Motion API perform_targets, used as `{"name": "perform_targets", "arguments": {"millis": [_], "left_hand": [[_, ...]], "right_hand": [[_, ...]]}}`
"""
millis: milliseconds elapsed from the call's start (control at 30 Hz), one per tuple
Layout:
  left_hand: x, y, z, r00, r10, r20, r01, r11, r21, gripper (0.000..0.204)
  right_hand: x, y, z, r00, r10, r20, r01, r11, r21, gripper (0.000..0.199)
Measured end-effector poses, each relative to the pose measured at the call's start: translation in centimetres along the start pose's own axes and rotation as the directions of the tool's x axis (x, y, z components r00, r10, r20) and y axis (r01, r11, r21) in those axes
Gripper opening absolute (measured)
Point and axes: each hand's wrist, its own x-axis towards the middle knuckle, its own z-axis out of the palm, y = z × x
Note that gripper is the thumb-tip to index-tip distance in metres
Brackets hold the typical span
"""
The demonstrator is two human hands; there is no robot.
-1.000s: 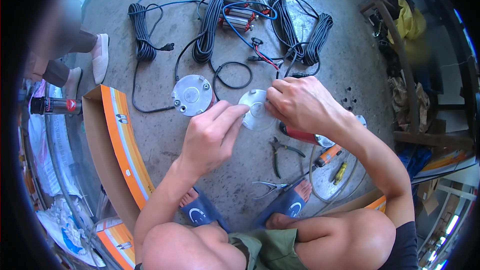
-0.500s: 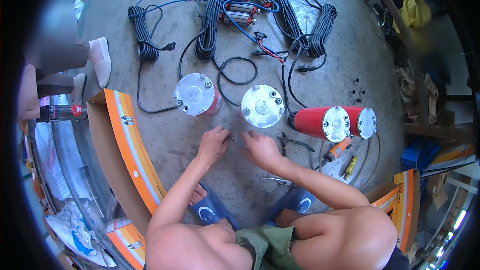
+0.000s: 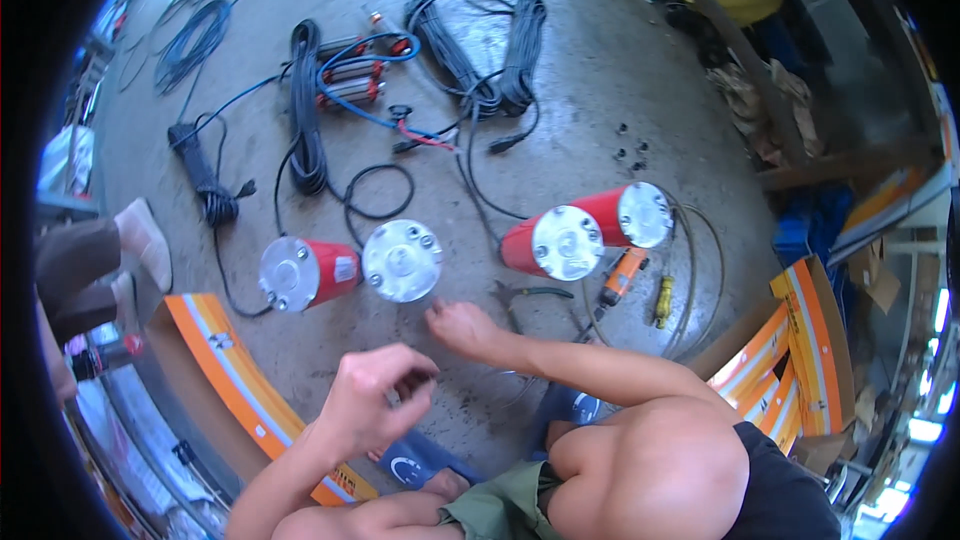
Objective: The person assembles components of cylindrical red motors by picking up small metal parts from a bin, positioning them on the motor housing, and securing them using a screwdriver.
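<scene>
- Curling its fingers, the left hand [image 3: 372, 392] hangs over the floor [image 3: 590, 60]; whether it grips anything, I cannot tell.
- Fingers bunched, the right hand [image 3: 466, 328] sits just before the second cylinder [image 3: 402, 262] from the left; contents hidden.
- All four cylinders already wear end caps [image 3: 568, 243]; screw tightness is unclear.
- Farther out, rotors [image 3: 350, 71] lie loose, seemingly unfitted.

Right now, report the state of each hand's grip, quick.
Left hand: half curled; whether it holds anything small cannot be told.
Right hand: mostly curled, near a round silver cap; hold cannot be told.
</scene>
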Motion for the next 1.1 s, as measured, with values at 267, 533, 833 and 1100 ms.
{"name": "perform_targets", "arguments": {"millis": [267,533,833,1100], "left_hand": [[9.4,7.8,1.8,0.994,0.107,-0.007,-0.107,0.994,-0.011,0.011],[13.0,3.8,7.0,0.961,0.065,-0.269,-0.074,0.997,-0.022,0.009],[13.6,3.3,6.5,0.947,0.184,-0.262,-0.166,0.982,0.092,0.009],[13.9,2.6,5.6,0.920,0.348,-0.182,-0.317,0.931,0.180,0.014]], "right_hand": [[-10.5,0.2,-11.3,0.959,-0.036,-0.282,0.171,0.864,0.473,0.022],[-14.8,6.5,-30.1,0.875,-0.111,-0.472,0.095,0.994,-0.058,0.022],[-11.2,9.1,-30.7,0.904,-0.349,-0.246,0.307,0.932,-0.192,0.019],[-10.6,8.4,-31.8,0.903,-0.406,-0.142,0.346,0.882,-0.319,0.016]]}}
